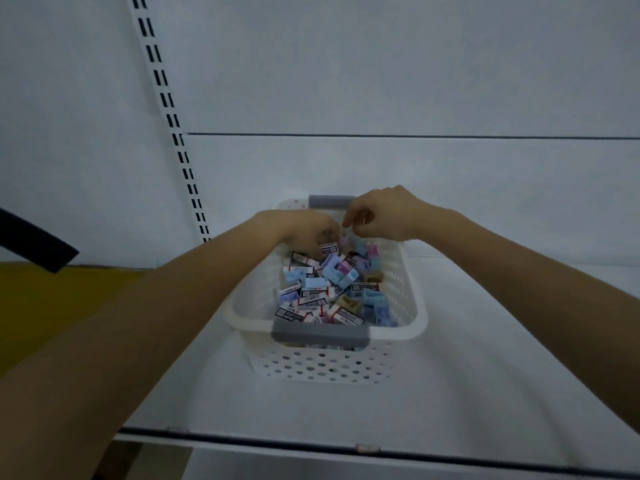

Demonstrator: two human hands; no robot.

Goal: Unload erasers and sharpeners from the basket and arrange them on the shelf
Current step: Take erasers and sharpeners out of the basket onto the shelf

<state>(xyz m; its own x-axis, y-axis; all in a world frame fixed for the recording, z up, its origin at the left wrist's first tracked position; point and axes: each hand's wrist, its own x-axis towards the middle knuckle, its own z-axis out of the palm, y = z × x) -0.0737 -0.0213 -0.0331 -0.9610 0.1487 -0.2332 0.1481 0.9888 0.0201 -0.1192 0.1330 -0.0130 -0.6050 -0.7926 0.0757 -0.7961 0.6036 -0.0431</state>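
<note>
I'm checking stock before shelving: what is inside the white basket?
The basket holds a loose pile of wrapped erasers and pastel sharpeners. The left hand and right hand reach into its far end, covering items there; lower layers are hidden.

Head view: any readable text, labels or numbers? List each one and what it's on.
No text can be read anywhere in this view.
Eraser wrappers in the basket: black printed blocks and red marks, too small and blurred to read.
Small tag on the front edge of the shelf: blurred, unreadable.
Sharpeners: no print visible.
</note>
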